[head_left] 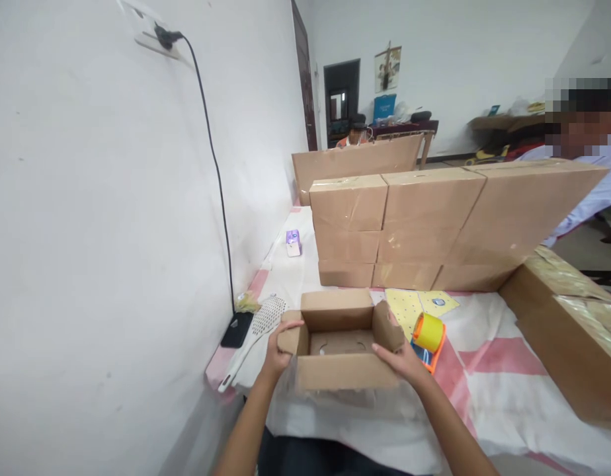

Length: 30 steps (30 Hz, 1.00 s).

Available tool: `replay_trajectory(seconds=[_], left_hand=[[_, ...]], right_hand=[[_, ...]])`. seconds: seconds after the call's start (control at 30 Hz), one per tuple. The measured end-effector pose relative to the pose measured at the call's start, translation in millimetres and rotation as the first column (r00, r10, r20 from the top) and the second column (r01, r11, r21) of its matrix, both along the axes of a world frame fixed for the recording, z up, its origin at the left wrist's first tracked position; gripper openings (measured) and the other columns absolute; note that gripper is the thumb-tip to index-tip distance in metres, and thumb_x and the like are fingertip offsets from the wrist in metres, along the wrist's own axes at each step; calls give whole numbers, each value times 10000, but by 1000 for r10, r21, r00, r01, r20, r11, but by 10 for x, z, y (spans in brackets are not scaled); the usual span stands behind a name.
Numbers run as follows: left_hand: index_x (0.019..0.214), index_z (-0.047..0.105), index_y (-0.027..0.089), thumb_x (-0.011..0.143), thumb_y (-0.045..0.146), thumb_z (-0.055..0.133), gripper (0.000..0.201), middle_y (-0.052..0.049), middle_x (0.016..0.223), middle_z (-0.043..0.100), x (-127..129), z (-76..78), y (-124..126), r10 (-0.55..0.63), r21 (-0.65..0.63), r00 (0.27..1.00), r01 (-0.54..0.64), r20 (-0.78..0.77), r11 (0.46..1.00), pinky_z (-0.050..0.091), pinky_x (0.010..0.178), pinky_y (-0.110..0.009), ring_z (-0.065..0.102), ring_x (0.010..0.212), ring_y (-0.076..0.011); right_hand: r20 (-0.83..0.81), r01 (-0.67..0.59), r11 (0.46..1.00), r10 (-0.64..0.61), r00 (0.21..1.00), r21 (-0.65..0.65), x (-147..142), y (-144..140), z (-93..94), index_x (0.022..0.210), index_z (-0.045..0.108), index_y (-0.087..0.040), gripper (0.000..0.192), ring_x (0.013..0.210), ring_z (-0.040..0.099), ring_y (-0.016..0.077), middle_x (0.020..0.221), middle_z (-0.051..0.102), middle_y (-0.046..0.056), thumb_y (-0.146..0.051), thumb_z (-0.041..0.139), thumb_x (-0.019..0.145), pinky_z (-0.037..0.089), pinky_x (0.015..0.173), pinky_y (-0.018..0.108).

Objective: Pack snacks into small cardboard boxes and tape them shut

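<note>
Between my hands an open cardboard box (342,373) stands on the cloth, its flaps folded outward and its inside showing a bare bottom. My left hand (280,347) grips the left flap, fingers over its top. On the other side my right hand (401,357) holds the right flap, thumb across the front corner and the other fingers mostly behind the cardboard. Just right of that hand lies an orange tape dispenser with a yellow roll of tape (429,332). Left of the box are a white perforated fly swatter (268,316) and a black phone (237,330).
Stacked closed cartons (419,225) form a wall behind the box. A larger carton (568,350) stands at right, with tape-covered packs inside. A small purple box (293,242) lies near the wall. A black cable (213,155) hangs from the socket. A person (588,158) is at far right.
</note>
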<state>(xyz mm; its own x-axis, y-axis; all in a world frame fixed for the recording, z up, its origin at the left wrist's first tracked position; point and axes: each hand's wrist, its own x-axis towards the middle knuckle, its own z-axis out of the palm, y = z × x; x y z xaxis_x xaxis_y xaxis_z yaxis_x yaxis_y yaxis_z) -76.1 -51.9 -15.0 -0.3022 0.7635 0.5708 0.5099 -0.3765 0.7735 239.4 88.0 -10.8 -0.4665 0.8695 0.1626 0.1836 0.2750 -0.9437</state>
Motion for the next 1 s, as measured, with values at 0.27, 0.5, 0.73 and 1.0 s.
replay_trajectory(seconds=[0.27, 0.5, 0.73, 1.0], left_hand=[[1280, 700, 191, 723, 207, 549, 577, -109, 1324, 702, -11, -97, 861, -84, -56, 989, 91, 121, 994, 458, 1131, -481, 618, 1282, -304], [699, 692, 195, 775, 233, 540, 173, -126, 1426, 637, -516, -169, 1026, 4, -224, 999, -15, -51, 974, 524, 978, -448, 668, 1010, -255], [1110, 706, 142, 874, 186, 489, 324, -171, 1477, 521, -1309, 305, 2244, 480, -385, 861, -506, -171, 772, 466, 1062, -407, 541, 1311, -280], [1361, 590, 152, 713, 279, 784, 688, -277, 1601, 323, -1584, 396, 3548, 383, -534, 871, -492, -309, 688, 317, 1079, -632, 341, 1432, -489]], right_hand=[[-138, 151, 988, -154, 978, -28, -270, 465, 147, 1490, 483, -250, 737, 1405, 493, 319, 1401, 624, 98, -584, 679, 862, 379, 1194, 528], [-247, 472, 861, -424, 871, 189, 305, 582, 110, 1301, 612, -187, 472, 1185, 628, 283, 1306, 646, 143, -476, 584, 928, 490, 1050, 495], [287, 698, 660, -751, 595, 278, 1695, 262, -512, 988, 687, -156, 422, 846, 675, 321, 954, 723, 146, -516, 520, 845, 525, 785, 463], [456, 312, 685, -693, 558, 659, 1826, -243, -1160, 1013, 717, -190, 427, 953, 669, 394, 1096, 726, 168, -517, 486, 865, 508, 848, 538]])
